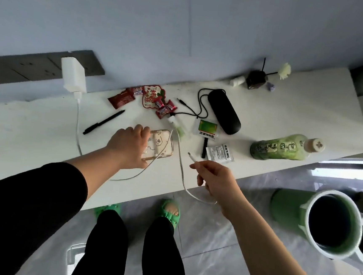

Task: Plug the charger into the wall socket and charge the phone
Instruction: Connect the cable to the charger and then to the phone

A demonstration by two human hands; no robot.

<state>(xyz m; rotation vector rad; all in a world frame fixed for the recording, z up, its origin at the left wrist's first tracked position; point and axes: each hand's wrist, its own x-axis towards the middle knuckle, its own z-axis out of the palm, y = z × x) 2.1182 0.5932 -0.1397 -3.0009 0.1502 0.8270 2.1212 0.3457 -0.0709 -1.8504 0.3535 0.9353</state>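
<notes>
A long white ledge (288, 107) runs below a pale blue wall, and a dark socket strip (28, 69) is set into that wall. The white charger (73, 74) is plugged into the strip, and its white cable (78, 137) drops onto the ledge, loops across the phone and off the near edge.

The left hand (127, 145) lies on the near-left end of the phone (161, 145), fingers curled over its edge and gripping it; the phone rests face down in a clear case with a gold rim, flat on the ledge. The right hand (214, 179) hovers just right of the phone, thumb and forefinger pinched on the cable just behind its connector (191, 156), which points up and away from the fingertips and is apart from the phone.

Beyond the left fingers lie a black pen (104, 122) and red snack packets (148, 100). Beyond the right fingers are a black case (224, 111), a badge (207, 127), a white sachet (219, 154), and further right a green bottle (283, 147) on its side. A green bin (313, 221) stands on the floor.
</notes>
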